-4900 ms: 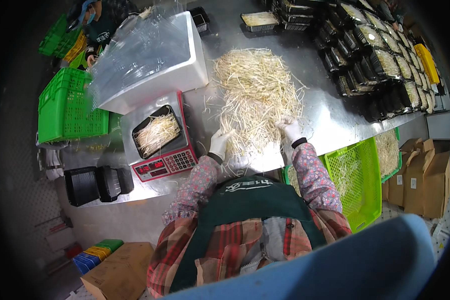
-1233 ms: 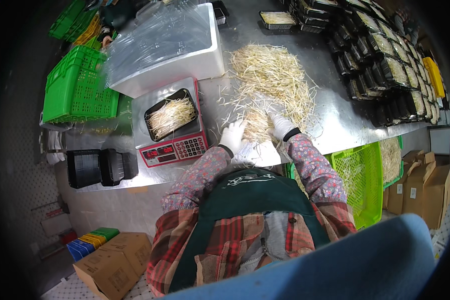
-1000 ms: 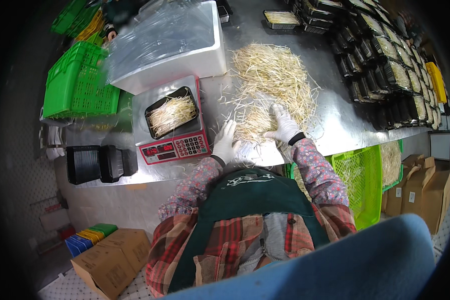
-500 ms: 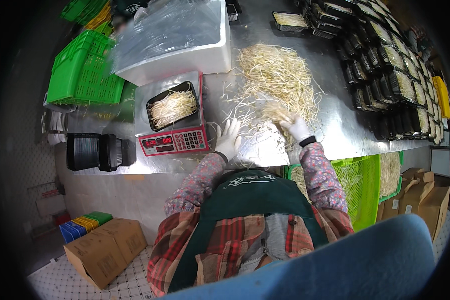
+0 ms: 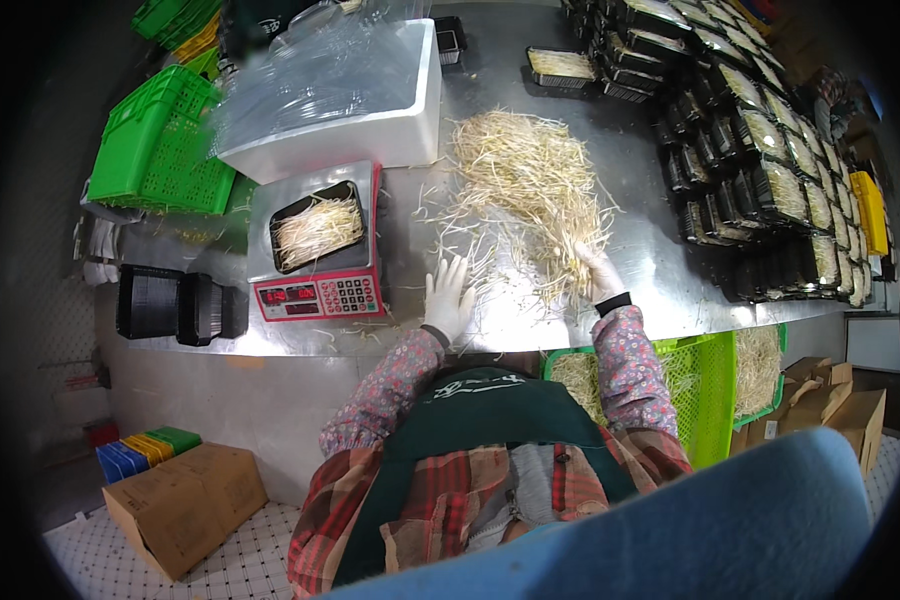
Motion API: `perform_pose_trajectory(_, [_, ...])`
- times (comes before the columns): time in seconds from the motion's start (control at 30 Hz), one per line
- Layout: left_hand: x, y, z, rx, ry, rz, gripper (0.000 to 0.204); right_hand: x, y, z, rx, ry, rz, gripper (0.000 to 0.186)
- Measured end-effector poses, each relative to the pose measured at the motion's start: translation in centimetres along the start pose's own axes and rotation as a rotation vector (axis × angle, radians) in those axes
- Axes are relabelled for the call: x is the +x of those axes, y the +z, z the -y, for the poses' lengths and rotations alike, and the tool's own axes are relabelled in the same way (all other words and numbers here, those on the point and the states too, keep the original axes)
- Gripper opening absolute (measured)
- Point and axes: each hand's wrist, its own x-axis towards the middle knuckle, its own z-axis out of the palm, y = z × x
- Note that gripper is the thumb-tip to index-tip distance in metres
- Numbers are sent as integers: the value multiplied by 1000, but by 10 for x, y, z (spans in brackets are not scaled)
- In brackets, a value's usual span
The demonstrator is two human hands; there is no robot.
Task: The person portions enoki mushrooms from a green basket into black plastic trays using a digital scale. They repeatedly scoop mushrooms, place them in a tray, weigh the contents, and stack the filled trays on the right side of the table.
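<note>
My gloved left hand rests on the steel table just right of the scale, fingers spread and nothing in them. My gloved right hand is at the lower right edge of a loose heap of bean sprouts, its fingers closed round a bunch of them; the fingertips are partly hidden by strands. Left of my hands stands a red and silver digital scale with a lit display. On its plate a black tray sits slightly turned, holding sprouts.
Behind the scale is a white foam box with clear plastic film. A green crate and empty black trays stand left. Stacked filled trays line the right side. Below the table edge is a lime green basket.
My right hand has moved from the loose strands in the heap's lower part to its right edge, gathering sprouts there. My left hand stays spread on the table. The view has shifted slightly.
</note>
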Motion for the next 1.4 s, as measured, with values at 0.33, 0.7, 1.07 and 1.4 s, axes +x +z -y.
perform_pose_trajectory(0.33, [-41,-47,-15,-391,70,-121,34,4,28,-27,374,109,323,54])
perform_pose_trajectory(0.7, [-84,-159,8,-609,70,-180,26,42,138,-43,-270,10,215,44])
perform_pose_trajectory(1.07, [-113,-305,157,-953,-67,-883,34,113,378,-57,-1385,-712,610,59])
perform_pose_trajectory(1.4, [-122,-350,211,-824,-126,-711,42,105,378,-22,-1511,-532,639,96])
